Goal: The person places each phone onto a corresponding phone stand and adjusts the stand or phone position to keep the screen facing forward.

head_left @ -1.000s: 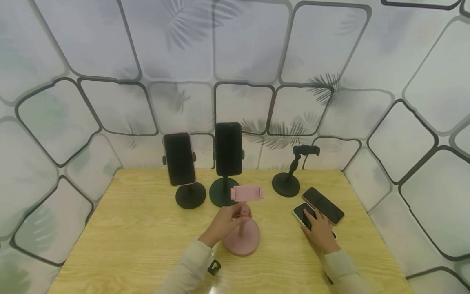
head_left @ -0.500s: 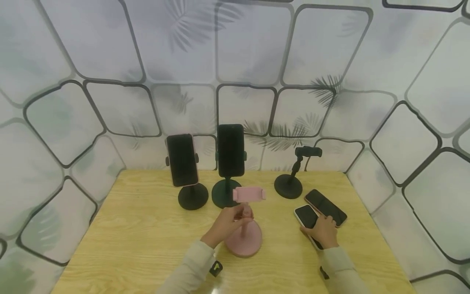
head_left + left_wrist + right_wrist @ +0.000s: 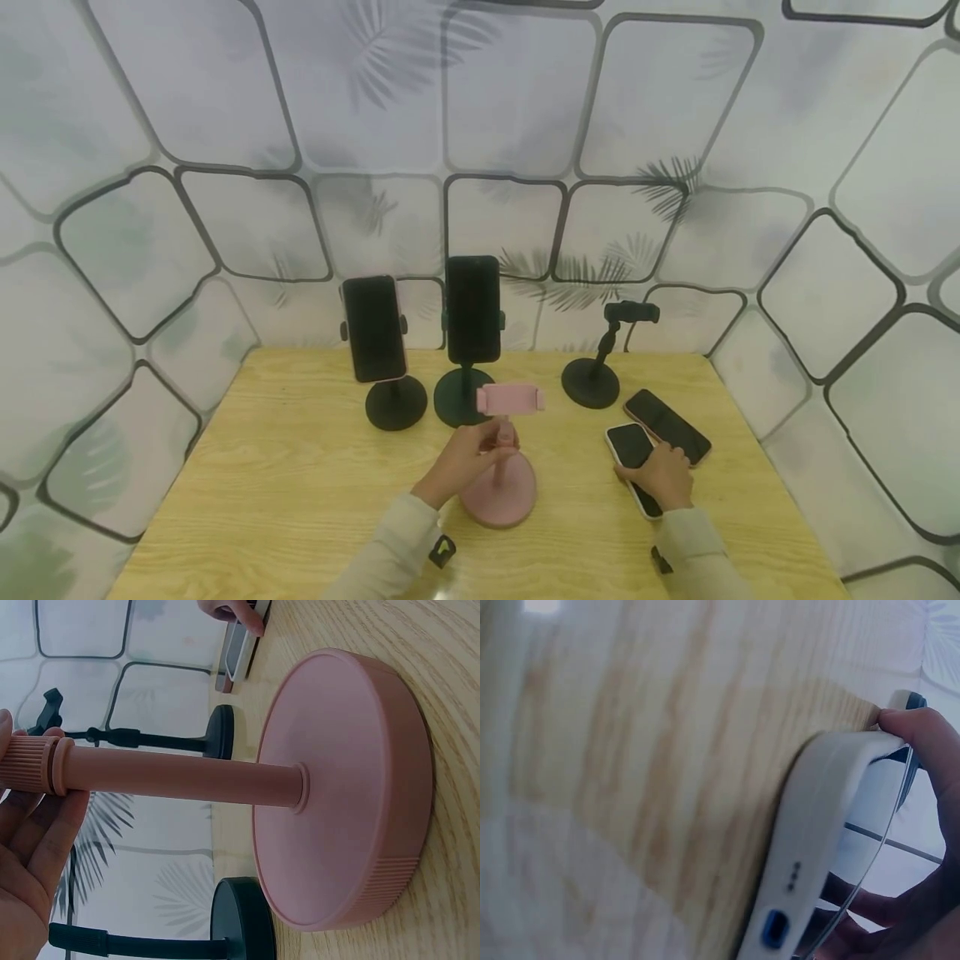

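Observation:
My left hand [image 3: 463, 460] grips the pink phone stand [image 3: 501, 500] around the upper part of its post. The stand is upright on its round base, its clamp holding no phone. In the left wrist view, fingers curl round the ribbed collar of the post [image 3: 180, 774]. On the right, my right hand [image 3: 663, 478] holds a white-cased phone [image 3: 628, 443] by its long edges, thumb on the left and fingers on the right. The phone lies face up on the table. In the right wrist view, its charging-port end [image 3: 802, 840] shows close up.
Another dark phone [image 3: 667, 427] lies just beyond the held one. A black stand [image 3: 591, 383] without a phone is at the back right. Behind the left hand, a black stand [image 3: 396, 403] and a dark green stand [image 3: 465, 398] each carry a phone. A patterned wall backs the table.
My right hand has gone from fingers spread over the white-cased phone to gripping its sides, and the phone has shifted slightly toward me. The left hand stays on the stand.

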`<state>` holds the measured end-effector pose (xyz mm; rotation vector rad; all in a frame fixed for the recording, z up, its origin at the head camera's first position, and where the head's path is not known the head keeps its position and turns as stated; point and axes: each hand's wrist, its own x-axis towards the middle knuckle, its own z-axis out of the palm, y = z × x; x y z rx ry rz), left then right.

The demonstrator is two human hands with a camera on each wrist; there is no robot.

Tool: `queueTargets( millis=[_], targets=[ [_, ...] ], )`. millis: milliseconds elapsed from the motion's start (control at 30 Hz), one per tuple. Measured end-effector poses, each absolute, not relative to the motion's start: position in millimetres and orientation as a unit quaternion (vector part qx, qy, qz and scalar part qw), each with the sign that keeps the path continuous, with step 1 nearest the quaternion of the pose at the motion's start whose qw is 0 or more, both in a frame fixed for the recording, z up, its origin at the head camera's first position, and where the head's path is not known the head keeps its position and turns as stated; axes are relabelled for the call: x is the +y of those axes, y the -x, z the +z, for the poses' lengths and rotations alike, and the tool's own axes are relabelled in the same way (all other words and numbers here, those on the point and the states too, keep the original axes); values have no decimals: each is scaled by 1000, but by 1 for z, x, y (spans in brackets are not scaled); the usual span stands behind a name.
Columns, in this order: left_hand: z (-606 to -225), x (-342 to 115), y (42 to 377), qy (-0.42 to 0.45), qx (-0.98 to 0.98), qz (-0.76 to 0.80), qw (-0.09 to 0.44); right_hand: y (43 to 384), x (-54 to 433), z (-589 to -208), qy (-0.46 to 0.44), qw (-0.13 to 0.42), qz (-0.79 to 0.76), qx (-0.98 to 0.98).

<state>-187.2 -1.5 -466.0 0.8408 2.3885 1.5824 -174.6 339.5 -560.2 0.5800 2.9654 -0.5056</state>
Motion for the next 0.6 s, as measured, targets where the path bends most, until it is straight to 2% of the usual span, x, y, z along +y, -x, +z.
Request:
queueTargets(
  millis=[400,600],
  targets=[
    [-463,-3,186,-289,798,524,73,174,345,-564,-215,54,-205,953],
    [-492,1,197,-282,802,522,68,173,344,-565,-209,50,-221,951]
  ],
)
